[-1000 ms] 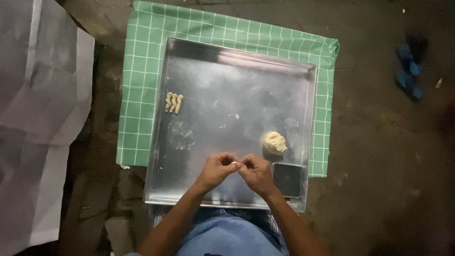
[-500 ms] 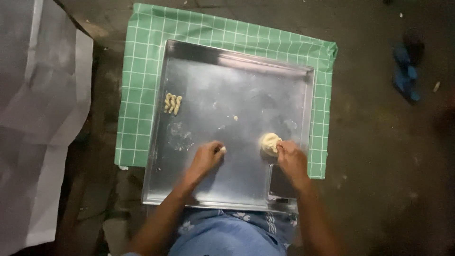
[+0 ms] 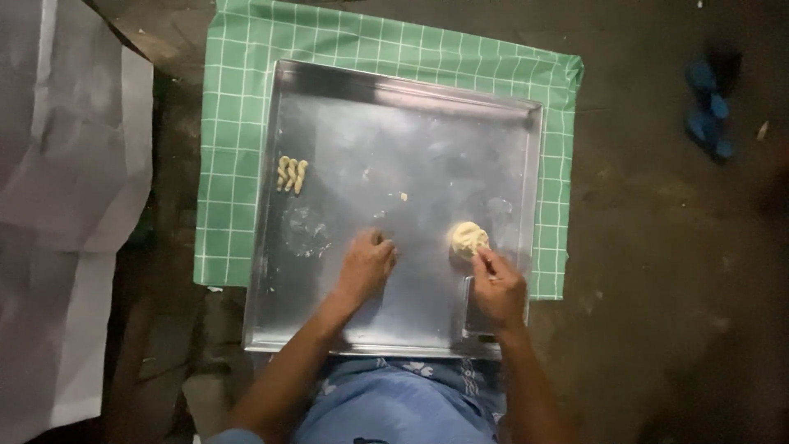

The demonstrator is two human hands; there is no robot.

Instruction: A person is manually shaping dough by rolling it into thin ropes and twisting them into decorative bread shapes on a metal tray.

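The left hand (image 3: 366,267) lies knuckles up on the tray (image 3: 411,123), so whatever its fingers press is hidden. The right hand (image 3: 497,288) covers the dark thing at the tray's near right corner, and its fingertips meet the dough lump (image 3: 468,238) too small to tell a pinch. The blue thing (image 3: 711,115) far right is blurred. Both forearms run off the near edge.

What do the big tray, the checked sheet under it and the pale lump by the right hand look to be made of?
Tray: likely steel or aluminium, dull-shiny grey with smeared reflections. Checked sheet: green with white grid, creased at the edges, probably coated paper or thin plastic. Pale lump: soft dough by its look, cream, matte, ridged; the right hand touches it.
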